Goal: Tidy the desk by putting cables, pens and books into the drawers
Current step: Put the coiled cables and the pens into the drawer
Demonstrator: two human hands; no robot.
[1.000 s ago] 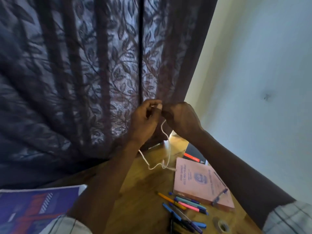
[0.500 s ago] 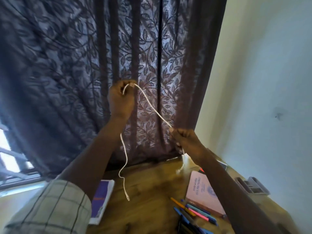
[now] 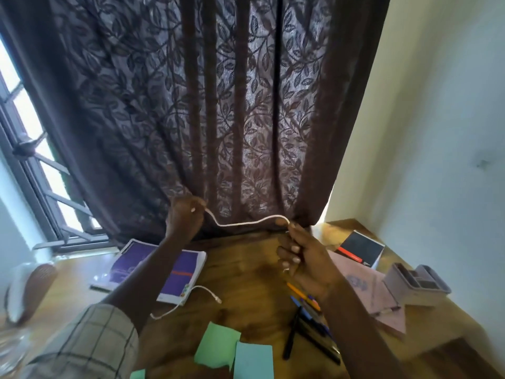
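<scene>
A thin white cable (image 3: pixel 246 223) sags between my two hands above the wooden desk (image 3: pixel 246 277). My left hand (image 3: pixel 184 218) pinches it in front of the curtain, and the cable's loose end trails below my forearm to a plug lying on the desk. My right hand (image 3: pixel 299 259) grips the cable's other part, fingers curled. Several pens (image 3: pixel 306 310) lie under my right forearm. A purple book (image 3: pixel 180 272) lies at the left, a pink book (image 3: pixel 374 294) at the right, and a black book (image 3: pixel 359 248) in the far right corner.
A dark leaf-patterned curtain (image 3: pixel 218 110) hangs right behind the desk, with a barred window (image 3: pixel 35 165) at the left. Green and blue sticky notes (image 3: pixel 235 351) lie near the front edge. A pink organiser tray (image 3: pixel 418 280) stands at the right by the pale wall.
The view has tilted down, showing more of the desk. My left hand has come down from high on the curtain, the cable between my hands now sags, and its loose end lies on the desk.
</scene>
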